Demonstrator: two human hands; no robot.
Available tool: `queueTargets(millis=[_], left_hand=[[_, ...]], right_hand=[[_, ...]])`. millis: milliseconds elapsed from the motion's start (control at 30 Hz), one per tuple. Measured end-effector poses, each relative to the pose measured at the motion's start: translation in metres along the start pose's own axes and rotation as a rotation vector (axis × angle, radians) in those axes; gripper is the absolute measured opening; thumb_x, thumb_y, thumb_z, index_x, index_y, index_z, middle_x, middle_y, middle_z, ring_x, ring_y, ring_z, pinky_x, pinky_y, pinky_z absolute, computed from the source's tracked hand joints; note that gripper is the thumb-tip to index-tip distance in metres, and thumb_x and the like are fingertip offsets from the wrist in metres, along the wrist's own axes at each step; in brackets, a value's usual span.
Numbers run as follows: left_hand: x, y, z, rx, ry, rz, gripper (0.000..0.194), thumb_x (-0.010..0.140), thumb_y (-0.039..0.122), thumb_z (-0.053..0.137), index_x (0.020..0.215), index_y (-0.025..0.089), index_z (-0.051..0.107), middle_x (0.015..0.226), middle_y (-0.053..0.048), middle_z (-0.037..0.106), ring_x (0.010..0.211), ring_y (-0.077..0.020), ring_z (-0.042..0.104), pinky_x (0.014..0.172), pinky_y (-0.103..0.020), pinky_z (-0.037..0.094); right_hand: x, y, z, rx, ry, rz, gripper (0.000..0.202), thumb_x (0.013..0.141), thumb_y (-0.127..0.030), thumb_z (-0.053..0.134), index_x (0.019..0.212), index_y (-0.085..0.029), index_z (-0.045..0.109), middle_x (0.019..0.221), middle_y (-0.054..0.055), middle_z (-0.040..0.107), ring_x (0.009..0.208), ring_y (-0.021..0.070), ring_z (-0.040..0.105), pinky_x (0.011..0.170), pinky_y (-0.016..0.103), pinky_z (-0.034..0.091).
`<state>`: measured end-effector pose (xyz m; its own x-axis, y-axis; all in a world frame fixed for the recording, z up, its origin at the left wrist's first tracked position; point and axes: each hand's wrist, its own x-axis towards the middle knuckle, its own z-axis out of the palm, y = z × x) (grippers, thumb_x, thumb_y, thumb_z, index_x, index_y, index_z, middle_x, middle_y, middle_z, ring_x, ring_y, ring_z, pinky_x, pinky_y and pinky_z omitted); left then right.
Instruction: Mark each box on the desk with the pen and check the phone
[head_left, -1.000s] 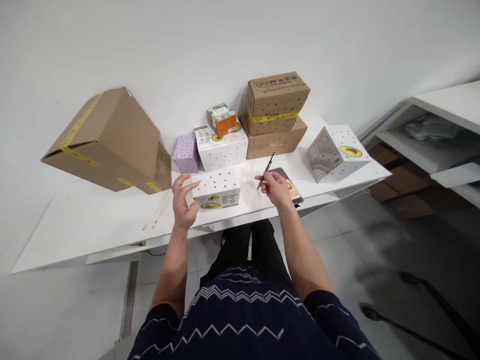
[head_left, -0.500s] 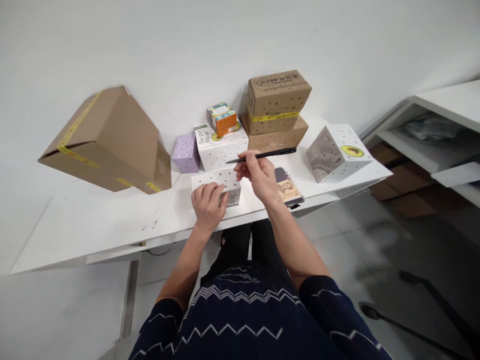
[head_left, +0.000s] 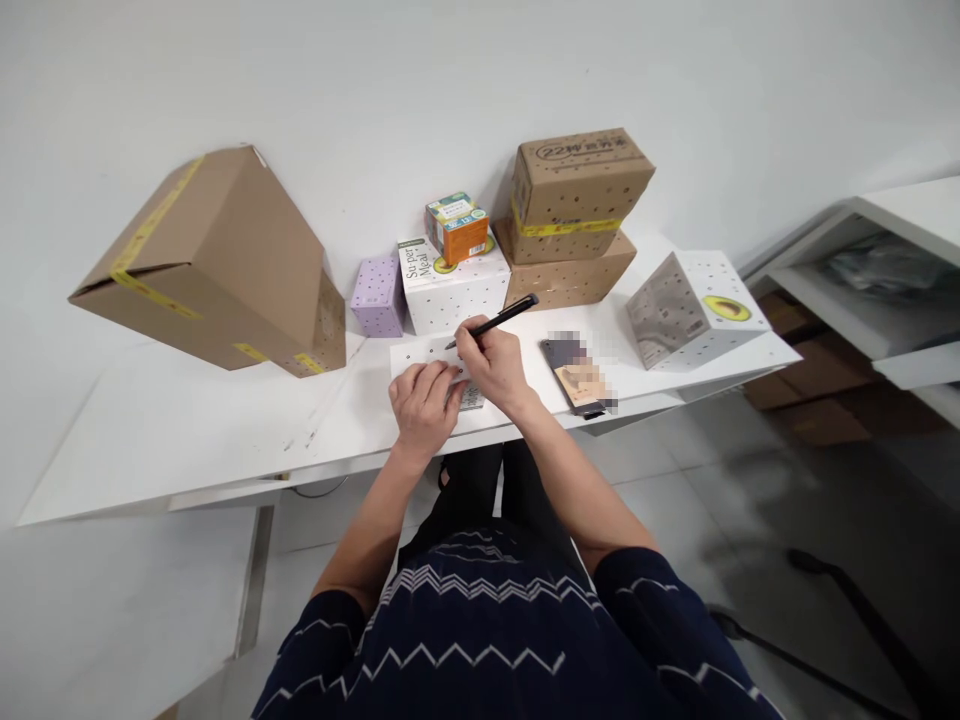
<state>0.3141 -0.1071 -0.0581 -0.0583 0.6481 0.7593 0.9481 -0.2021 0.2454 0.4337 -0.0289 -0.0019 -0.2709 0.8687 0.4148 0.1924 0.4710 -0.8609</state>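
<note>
Black, slender pen (head_left: 504,314) clamped in right hand (head_left: 496,368); left hand (head_left: 424,406), thumb apart, touching dotted white box (head_left: 407,355).

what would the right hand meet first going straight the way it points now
The right hand would probably meet the top of the white box under the left hand, pen tip first; whether it already touches is unclear.

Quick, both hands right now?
Left hand: on the small white cardboard box.
Right hand: closed on a slim black pen.
</note>
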Motion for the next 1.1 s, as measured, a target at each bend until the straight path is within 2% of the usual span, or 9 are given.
queueTargets(millis=[133, 333, 867, 933, 1100], left_hand=[[0.000, -0.001, 0.001, -0.022, 0.006, -0.006, 0.021, 0.089, 0.037, 0.064, 0.103, 0.026, 0.073, 0.104, -0.005, 0.076, 0.101, -0.0260, 0.062, 0.090, -0.041, 0.037], [0.001, 0.000, 0.001, 0.045, 0.052, 0.072, 0.020, 0.090, 0.034, 0.062, 0.104, 0.023, 0.073, 0.103, -0.004, 0.076, 0.100, -0.0240, 0.062, 0.090, -0.038, 0.035], [0.003, 0.002, -0.001, 0.095, 0.070, 0.102, 0.018, 0.090, 0.033, 0.063, 0.101, 0.022, 0.073, 0.102, -0.005, 0.076, 0.099, -0.0235, 0.062, 0.090, -0.037, 0.036], [0.004, 0.002, -0.002, 0.096, 0.100, 0.132, 0.018, 0.089, 0.030, 0.065, 0.102, 0.021, 0.072, 0.101, -0.004, 0.076, 0.098, -0.0234, 0.061, 0.089, -0.037, 0.037], [0.003, 0.002, -0.001, 0.090, 0.102, 0.134, 0.016, 0.089, 0.033, 0.066, 0.100, 0.022, 0.072, 0.100, -0.004, 0.076, 0.098, -0.0234, 0.061, 0.088, -0.037, 0.037]], right_hand=[[0.001, 0.000, 0.000, -0.040, -0.017, -0.022, 0.027, 0.093, -0.043, 0.043, 0.077, -0.022, 0.052, 0.058, -0.003, 0.051, 0.054, 0.0123, 0.050, 0.059, 0.023, 0.041], [0.002, 0.001, 0.001, -0.075, -0.046, -0.046, 0.021, 0.091, -0.036, 0.042, 0.077, -0.022, 0.050, 0.059, -0.003, 0.053, 0.055, 0.0135, 0.052, 0.060, 0.024, 0.040], [0.003, 0.001, 0.000, -0.063, -0.111, -0.054, 0.019, 0.091, -0.033, 0.044, 0.077, -0.021, 0.049, 0.061, -0.003, 0.054, 0.057, 0.0128, 0.053, 0.061, 0.024, 0.040], [0.002, 0.001, 0.001, -0.007, -0.075, -0.031, 0.020, 0.091, -0.034, 0.045, 0.077, -0.021, 0.050, 0.061, -0.004, 0.054, 0.057, 0.0122, 0.053, 0.061, 0.024, 0.040], [0.001, 0.012, -0.007, 0.230, 0.224, 0.146, 0.026, 0.096, -0.041, 0.039, 0.083, -0.023, 0.049, 0.056, -0.006, 0.050, 0.051, 0.0110, 0.050, 0.055, 0.023, 0.041]])
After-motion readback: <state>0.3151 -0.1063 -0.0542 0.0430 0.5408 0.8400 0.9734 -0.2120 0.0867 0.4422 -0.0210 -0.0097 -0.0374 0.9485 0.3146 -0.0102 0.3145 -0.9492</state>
